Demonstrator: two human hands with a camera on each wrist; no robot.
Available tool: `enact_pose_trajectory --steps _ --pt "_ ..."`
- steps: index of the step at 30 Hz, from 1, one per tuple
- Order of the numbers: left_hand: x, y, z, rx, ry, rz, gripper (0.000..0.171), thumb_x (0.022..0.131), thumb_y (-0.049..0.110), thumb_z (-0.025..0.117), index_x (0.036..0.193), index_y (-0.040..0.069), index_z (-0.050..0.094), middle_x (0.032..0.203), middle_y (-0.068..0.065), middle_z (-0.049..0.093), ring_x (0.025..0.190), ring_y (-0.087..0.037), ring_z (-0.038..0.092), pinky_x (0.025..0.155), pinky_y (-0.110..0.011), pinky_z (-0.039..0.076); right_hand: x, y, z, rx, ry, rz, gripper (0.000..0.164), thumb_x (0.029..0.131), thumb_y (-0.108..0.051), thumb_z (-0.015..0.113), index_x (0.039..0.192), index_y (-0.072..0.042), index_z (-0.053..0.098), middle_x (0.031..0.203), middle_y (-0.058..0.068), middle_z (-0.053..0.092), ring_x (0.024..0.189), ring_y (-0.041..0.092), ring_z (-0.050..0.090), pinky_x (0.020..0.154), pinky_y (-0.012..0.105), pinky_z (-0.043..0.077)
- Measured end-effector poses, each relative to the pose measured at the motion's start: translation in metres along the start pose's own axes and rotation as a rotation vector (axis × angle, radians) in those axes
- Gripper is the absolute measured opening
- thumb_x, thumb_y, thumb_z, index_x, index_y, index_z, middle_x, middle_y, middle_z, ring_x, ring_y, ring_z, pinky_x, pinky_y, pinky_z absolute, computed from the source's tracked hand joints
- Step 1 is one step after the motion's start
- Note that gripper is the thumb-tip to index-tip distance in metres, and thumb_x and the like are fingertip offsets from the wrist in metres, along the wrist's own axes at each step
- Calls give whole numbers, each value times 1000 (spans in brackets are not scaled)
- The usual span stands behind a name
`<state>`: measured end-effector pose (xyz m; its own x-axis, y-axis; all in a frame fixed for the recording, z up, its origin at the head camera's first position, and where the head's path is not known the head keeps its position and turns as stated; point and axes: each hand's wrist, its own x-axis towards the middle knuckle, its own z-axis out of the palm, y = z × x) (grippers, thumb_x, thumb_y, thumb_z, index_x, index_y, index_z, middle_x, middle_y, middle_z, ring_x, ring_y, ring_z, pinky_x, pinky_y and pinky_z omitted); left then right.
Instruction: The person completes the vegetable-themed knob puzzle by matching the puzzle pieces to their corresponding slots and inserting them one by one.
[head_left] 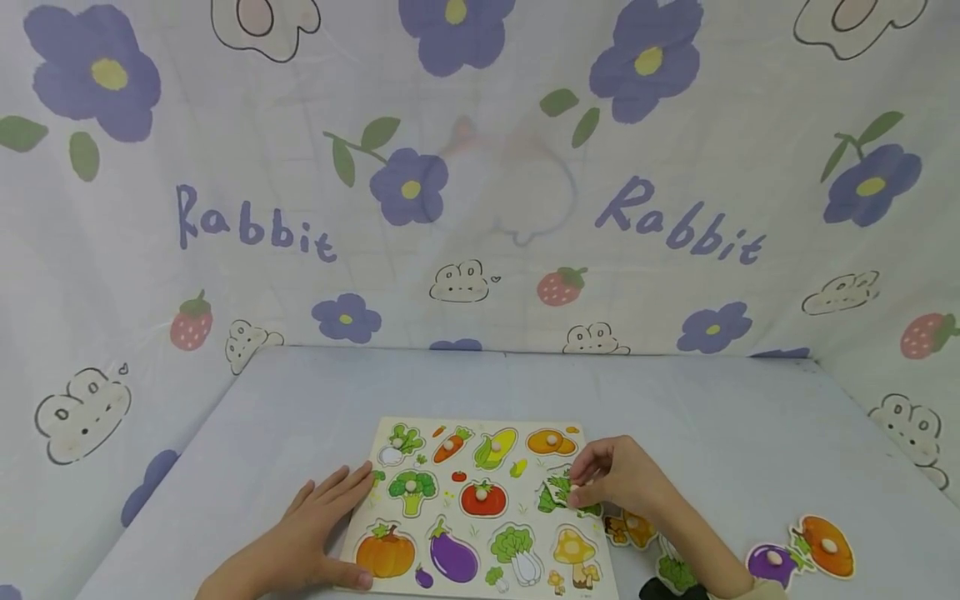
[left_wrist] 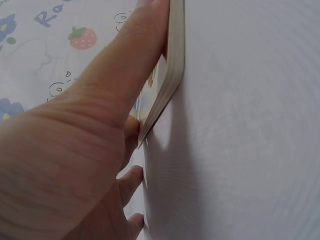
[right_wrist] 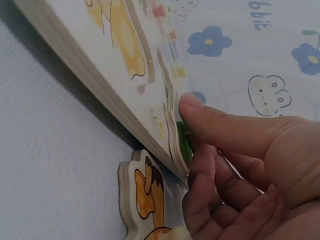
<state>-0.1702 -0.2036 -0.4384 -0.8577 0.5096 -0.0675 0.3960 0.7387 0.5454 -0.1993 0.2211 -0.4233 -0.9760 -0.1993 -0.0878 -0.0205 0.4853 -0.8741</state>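
Note:
A wooden vegetable puzzle board (head_left: 517,508) lies on the table. My left hand (head_left: 300,537) rests at its left side, fingers stretched along the edge and thumb on the near corner. In the left wrist view the thumb (left_wrist: 120,65) lies along the board's side. My right hand (head_left: 618,479) pinches a leafy green vegetable piece (head_left: 553,493) between thumb and fingers, over the board's right side. The right wrist view shows this piece tilted close over the board. Knobbed pieces such as the tomato (head_left: 483,500) and broccoli (head_left: 412,492) sit in the board.
Right of the board lie a mushroom piece (head_left: 637,531), partly under my right arm, and a green-leaved piece (head_left: 675,571). Farther right, an eggplant piece (head_left: 771,565) touches a pumpkin piece (head_left: 828,546). A printed curtain (head_left: 480,208) stands behind the table.

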Motion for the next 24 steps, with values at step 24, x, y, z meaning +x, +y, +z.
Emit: enact_pose_trajectory --steps 24 --pt "1 -1 2 -1 -1 0 115 65 64 80 154 9 32 161 -7 22 145 -41 12 108 -71 -1 0 10 -11 160 -155 -50 21 74 2 83 91 2 72 89 15 73 79 29 69 64 32 56"
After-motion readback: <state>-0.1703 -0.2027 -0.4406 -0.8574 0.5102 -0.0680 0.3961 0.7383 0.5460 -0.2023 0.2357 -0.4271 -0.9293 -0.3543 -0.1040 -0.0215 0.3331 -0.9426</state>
